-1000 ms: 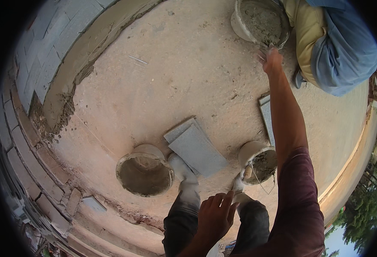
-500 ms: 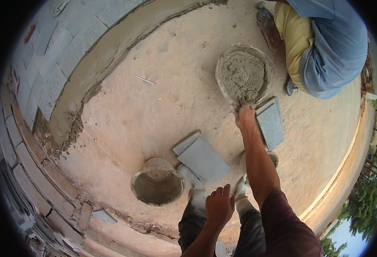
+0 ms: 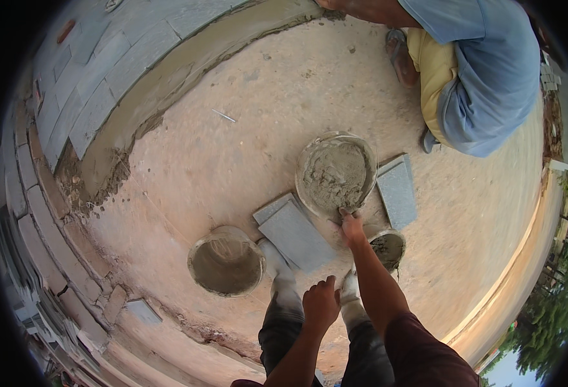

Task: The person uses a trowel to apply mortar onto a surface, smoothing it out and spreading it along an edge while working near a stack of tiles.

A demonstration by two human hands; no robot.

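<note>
My right hand (image 3: 352,227) grips the near rim of a round bucket of wet grey mortar (image 3: 339,173) on the ground before me. The bucket stands between two small stacks of grey stone tiles, one at its near left (image 3: 297,235) and one at its right (image 3: 397,192). Above my legs, my left hand (image 3: 321,304) is in the air with its fingers curled in; nothing shows in it. Beside my feet are a bucket with a grey coating inside (image 3: 227,263) on the left and a smaller bucket holding some mortar (image 3: 387,249) on the right.
A co-worker in a blue shirt (image 3: 490,77) crouches at the far right, an arm reaching toward a strip of smooth wet mortar (image 3: 168,77). Laid grey paving tiles (image 3: 129,61) border that strip. A thin light stick (image 3: 223,115) lies on the ground. Brick steps (image 3: 39,226) run along the left.
The mortar bucket has come toward me and slightly left, with my right hand on its rim. My left hand's fingers have curled in more. The co-worker's arm has come into view.
</note>
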